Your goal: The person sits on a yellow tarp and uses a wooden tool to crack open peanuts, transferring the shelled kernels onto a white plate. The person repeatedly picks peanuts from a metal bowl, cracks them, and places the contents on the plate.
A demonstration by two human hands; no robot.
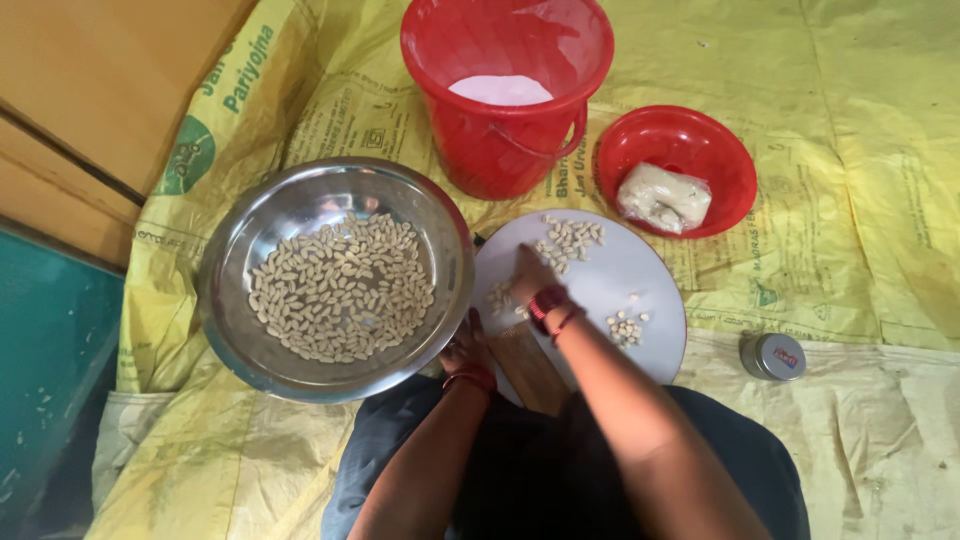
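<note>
Hands work over a round white plate (640, 275) set on yellow printed plastic sacking (850, 180) spread across the floor. The right hand (530, 275) reaches across the plate, fingers drawn narrow and pointing toward a loose cluster of pale shelled peanuts (570, 240) near the plate's far edge; whether a kernel is pinched between the fingertips cannot be told. Red bangles circle that wrist. The left hand (467, 350) rests at the near rim of a wide stainless steel bowl (230, 260), touching it, fingers curled; their exact grip is hidden from view. The bowl holds a shallow layer of the same peanuts and stands just beside the plate, on its left. Two smaller groups of kernels lie on the plate, one near the right hand, one toward the right edge. Beyond the plate stands a red plastic bucket (500, 150) with a white substance inside. To its right sits a red plastic bowl (720, 150) containing a clear bag of pale lumps (663, 197). A small round metal tin (773, 356) lies on the sacking, apart from the plate.
</note>
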